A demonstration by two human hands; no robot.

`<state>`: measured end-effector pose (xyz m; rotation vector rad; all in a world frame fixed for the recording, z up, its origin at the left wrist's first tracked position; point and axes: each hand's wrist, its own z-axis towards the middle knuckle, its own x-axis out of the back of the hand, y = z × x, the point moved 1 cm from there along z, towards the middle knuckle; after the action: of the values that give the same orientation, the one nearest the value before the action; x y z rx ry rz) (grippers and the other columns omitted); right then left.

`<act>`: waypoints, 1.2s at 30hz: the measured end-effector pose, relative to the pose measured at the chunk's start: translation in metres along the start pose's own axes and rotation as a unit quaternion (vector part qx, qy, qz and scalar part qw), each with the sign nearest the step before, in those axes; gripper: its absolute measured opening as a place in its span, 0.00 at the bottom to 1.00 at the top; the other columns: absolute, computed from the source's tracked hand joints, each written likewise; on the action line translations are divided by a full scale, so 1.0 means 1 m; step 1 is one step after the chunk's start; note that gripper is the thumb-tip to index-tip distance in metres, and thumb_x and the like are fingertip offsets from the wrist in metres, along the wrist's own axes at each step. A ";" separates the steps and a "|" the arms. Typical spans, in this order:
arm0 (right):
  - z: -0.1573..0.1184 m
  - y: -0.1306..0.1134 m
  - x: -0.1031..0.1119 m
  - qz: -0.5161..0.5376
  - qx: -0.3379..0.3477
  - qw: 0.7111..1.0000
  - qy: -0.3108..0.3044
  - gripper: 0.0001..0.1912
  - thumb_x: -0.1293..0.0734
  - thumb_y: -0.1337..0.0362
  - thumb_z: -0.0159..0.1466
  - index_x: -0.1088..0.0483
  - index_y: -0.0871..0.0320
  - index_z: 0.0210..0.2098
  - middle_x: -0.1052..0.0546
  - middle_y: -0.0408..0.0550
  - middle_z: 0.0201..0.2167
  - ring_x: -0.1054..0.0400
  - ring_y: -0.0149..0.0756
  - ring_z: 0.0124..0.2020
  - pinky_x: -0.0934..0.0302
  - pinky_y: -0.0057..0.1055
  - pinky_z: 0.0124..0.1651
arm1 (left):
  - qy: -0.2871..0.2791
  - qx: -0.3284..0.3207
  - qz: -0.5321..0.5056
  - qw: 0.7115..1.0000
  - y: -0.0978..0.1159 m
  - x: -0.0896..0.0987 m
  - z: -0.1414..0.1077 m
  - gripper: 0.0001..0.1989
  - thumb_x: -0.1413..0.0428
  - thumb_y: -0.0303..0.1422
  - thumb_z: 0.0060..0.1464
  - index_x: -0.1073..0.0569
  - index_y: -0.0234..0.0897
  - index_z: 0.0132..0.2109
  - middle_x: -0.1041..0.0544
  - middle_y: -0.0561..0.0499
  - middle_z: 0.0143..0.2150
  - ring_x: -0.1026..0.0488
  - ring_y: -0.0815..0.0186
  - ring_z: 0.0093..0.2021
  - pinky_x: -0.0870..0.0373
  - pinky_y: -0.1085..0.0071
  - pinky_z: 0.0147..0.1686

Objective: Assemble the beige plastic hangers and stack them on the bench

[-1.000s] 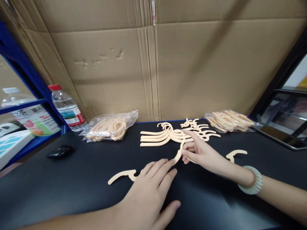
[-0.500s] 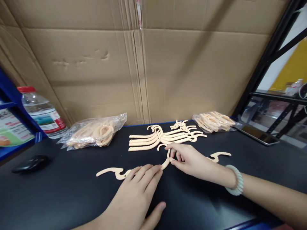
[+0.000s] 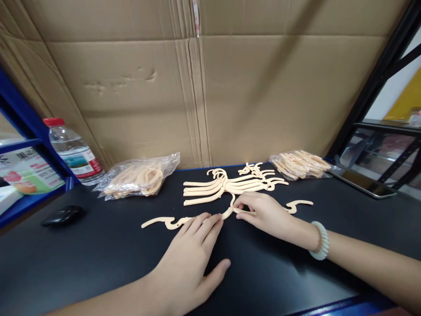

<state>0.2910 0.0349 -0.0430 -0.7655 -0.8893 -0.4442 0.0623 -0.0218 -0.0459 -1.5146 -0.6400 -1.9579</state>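
Rests the left hand (image 3: 189,256) palm down over the left arm of a pale hanger (image 3: 226,214), with fingers stretched across it, thumb spread wide and nothing gripped. Pinches the same hanger with the right hand (image 3: 263,215), narrowed between thumb and fingers, just right of the middle. Wears a pale bracelet (image 3: 319,240) on the right wrist. Lies flat on the black tabletop (image 3: 263,272), in the hanger's case, partly under the left fingers and just left of the right palm; of the 2 hands, closer to the middle with the right. Runs crosswise in its long axis, from a notched left end to a similar right end, set slightly farther off. Points away from the body with its hook (image 3: 233,201), toward a near stack of similar hangers (image 3: 224,184); cannot tell the hook's tip surely from that stack. Has a black mouse (image 3: 63,216) well apart to the left. Farther back, includes 2 clear bags, a left bag (image 3: 138,177) and a right bag (image 3: 299,164), before upright cardboard (image 3: 131,79).
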 end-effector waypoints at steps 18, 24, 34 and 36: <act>0.005 0.007 0.001 -0.073 0.061 0.995 0.031 0.14 0.38 0.59 0.70 0.31 0.60 0.51 0.27 0.53 0.51 0.37 0.43 0.56 0.42 0.42 0.59 | -0.010 0.011 0.008 1.000 -0.002 -0.002 -0.001 0.33 0.52 0.46 0.62 0.43 0.31 0.67 0.42 0.42 0.68 0.45 0.48 0.66 0.39 0.50 0.61; 0.008 0.015 0.000 -0.111 0.056 0.991 -0.047 0.28 0.46 0.50 0.72 0.40 0.61 0.64 0.41 0.53 0.65 0.48 0.46 0.66 0.51 0.46 0.66 | -0.003 0.008 0.003 1.000 -0.003 -0.003 -0.001 0.32 0.52 0.45 0.62 0.41 0.31 0.66 0.41 0.42 0.68 0.45 0.48 0.67 0.39 0.50 0.61; 0.019 0.014 -0.002 -0.135 0.050 0.987 -0.067 0.30 0.47 0.50 0.72 0.41 0.66 0.64 0.42 0.58 0.65 0.50 0.49 0.66 0.52 0.49 0.66 | 0.014 0.009 -0.002 1.000 -0.004 -0.005 -0.001 0.31 0.52 0.45 0.61 0.40 0.31 0.65 0.40 0.41 0.67 0.45 0.48 0.66 0.39 0.50 0.61; 0.020 0.014 0.000 -0.114 0.062 0.991 -0.044 0.28 0.45 0.52 0.72 0.40 0.64 0.63 0.40 0.57 0.64 0.47 0.48 0.65 0.50 0.49 0.65 | 0.022 0.008 -0.010 1.000 -0.004 -0.005 -0.001 0.31 0.51 0.45 0.61 0.39 0.32 0.65 0.40 0.41 0.67 0.44 0.47 0.66 0.39 0.49 0.61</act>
<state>0.2892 0.0590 -0.0409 -0.5758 -1.0820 -0.5544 0.0601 -0.0191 -0.0514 -1.4552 -0.6528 -1.9907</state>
